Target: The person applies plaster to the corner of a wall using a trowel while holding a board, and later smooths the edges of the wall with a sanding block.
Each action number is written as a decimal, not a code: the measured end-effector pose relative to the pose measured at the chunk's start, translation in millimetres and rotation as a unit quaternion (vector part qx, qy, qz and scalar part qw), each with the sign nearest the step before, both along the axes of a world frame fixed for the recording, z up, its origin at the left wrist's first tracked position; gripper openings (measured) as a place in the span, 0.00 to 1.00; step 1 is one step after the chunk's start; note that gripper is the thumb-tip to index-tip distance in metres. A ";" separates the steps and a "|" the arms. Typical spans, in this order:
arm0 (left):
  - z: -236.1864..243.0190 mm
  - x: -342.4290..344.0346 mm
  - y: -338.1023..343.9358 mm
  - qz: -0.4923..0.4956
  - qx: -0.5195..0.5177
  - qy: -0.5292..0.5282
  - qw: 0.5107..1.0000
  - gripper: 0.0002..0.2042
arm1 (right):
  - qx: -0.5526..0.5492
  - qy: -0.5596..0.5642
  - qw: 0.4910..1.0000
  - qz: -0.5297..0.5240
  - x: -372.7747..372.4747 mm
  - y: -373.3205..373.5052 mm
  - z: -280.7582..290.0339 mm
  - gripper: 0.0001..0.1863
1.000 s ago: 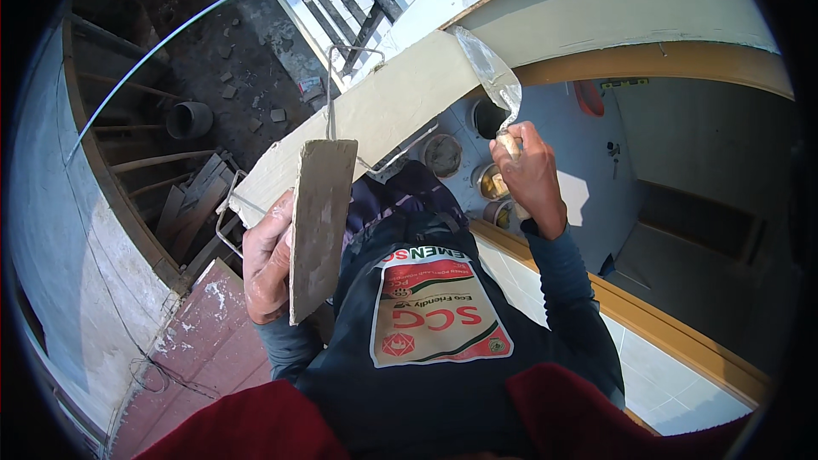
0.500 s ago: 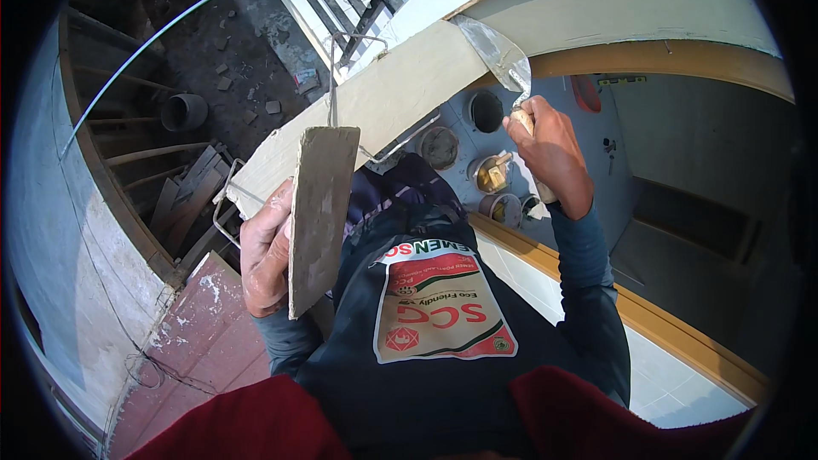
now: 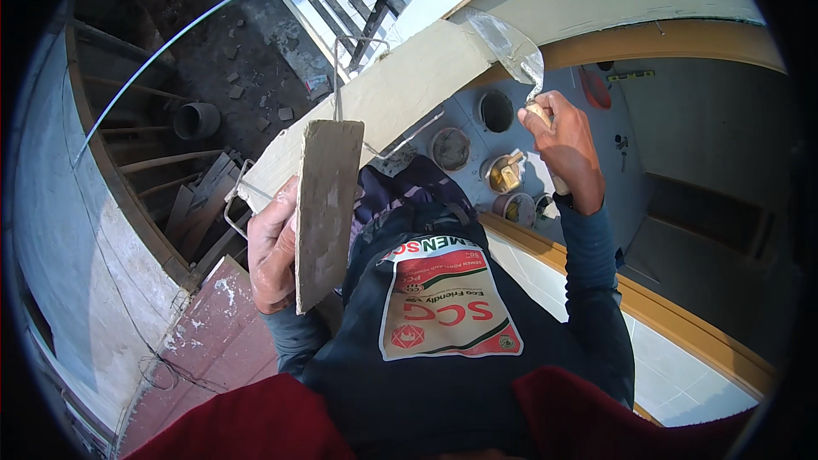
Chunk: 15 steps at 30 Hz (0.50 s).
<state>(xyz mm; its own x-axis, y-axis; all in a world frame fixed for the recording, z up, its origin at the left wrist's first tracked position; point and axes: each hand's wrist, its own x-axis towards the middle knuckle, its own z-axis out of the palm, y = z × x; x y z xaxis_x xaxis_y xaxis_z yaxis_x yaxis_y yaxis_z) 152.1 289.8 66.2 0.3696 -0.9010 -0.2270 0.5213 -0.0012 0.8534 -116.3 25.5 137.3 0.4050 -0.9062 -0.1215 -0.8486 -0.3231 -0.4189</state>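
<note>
Trowel [image 3: 514, 49]: one, in the right hand [image 3: 571, 153], blade ahead of the fist and up-left of it, handle running back through the curled fingers. Grip is closed round the handle. Blade is at the right end of the pale beam [image 3: 375, 89], by the curved wall face [image 3: 613, 0]; can't tell whether it's in full contact. Second tool: one flat rectangular board [image 3: 331, 213], face smeared grey, in the left hand [image 3: 274, 247]. That hand is closed on it at the left edge; fingers partly hidden behind. Board sits well apart from the trowel, its top end near the beam. Hands: two, both loaded. Bent metal rods on the beam: two, one around the middle [image 3: 338, 77], one at the left end [image 3: 236, 220]. Below, on the tiled floor, four round buckets I can count clearly: dark one [image 3: 496, 111], one with grey mix [image 3: 450, 150], one with yellowish pieces [image 3: 504, 174], one lower down [image 3: 515, 209]. Something small beside the last is too unclear to name. Farther out: one yellow level [image 3: 632, 75], one red basin [image 3: 596, 88]. Left side, lower ground: one grey bucket [image 3: 197, 121], one pale blue hose [image 3: 162, 44] arcing over.
</note>
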 end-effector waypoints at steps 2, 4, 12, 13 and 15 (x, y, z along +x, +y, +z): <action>1.8 -0.4 -1.2 -0.011 0.002 0.005 1.000 0.26 | 0.022 -0.013 0.999 -0.027 -2.4 3.2 4.3 0.14; 8.8 -6.4 -5.7 -0.009 0.005 0.019 1.000 0.26 | 0.015 -0.058 0.997 -0.045 -5.2 11.1 7.7 0.17; 2.2 -42.7 -62.8 -0.048 -0.008 -0.136 0.990 0.23 | -0.002 -0.263 0.963 -0.059 -34.9 54.7 10.7 0.12; 1.7 -49.2 -79.9 -0.046 -0.018 -0.216 0.975 0.23 | 0.001 -0.281 0.958 -0.058 -37.3 57.2 6.7 0.12; -4.2 -65.3 -113.7 -0.021 -0.027 -0.312 0.949 0.23 | 0.017 -0.312 0.948 -0.054 -39.7 62.0 -2.4 0.13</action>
